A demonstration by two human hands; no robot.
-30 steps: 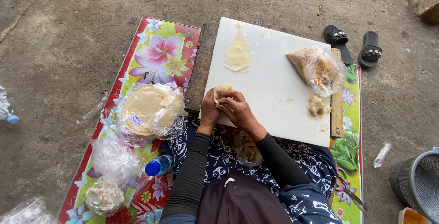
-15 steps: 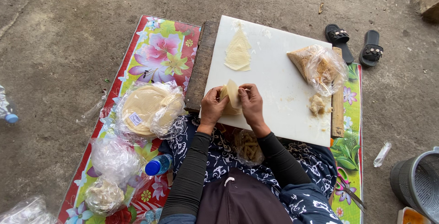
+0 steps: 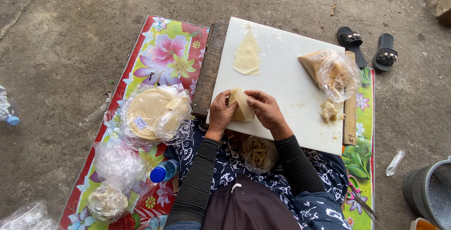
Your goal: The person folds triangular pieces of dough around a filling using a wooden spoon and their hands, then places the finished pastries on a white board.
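Person sits on a flowered mat [image 3: 159, 51] on a concrete floor, white cutting board [image 3: 282, 84] laid across wooden blocks in front of the knees, centre of frame. Both hands meet at the board's near edge. Left hand [image 3: 220, 115] and right hand [image 3: 266, 109] pinch a pale wrapper sheet [image 3: 242, 104] between thumbs and fingertips, fingers curled in close, not spread; sheet is half folded or rolled, lifted just off the board, likely so the edges can be turned. Cannot tell whether filling is inside.

A second flat wrapper [image 3: 247, 56] lies near the top of the board, laid out apart from the hands. Upper right of the board: clear bag of filling [image 3: 331, 72], with a small lump of filling [image 3: 328, 111] just below it, within reach of the right hand. In the lap, a bag of finished rolls [image 3: 258, 154], right under the hands. Left of frame: bagged stack of round wrappers [image 3: 150, 110], a blue-capped bottle [image 3: 164, 171], more plastic bags [image 3: 117, 164]. Black sandals [image 3: 369, 49] upper right, off the mat. Grey basket [image 3: 430, 192] lower right.
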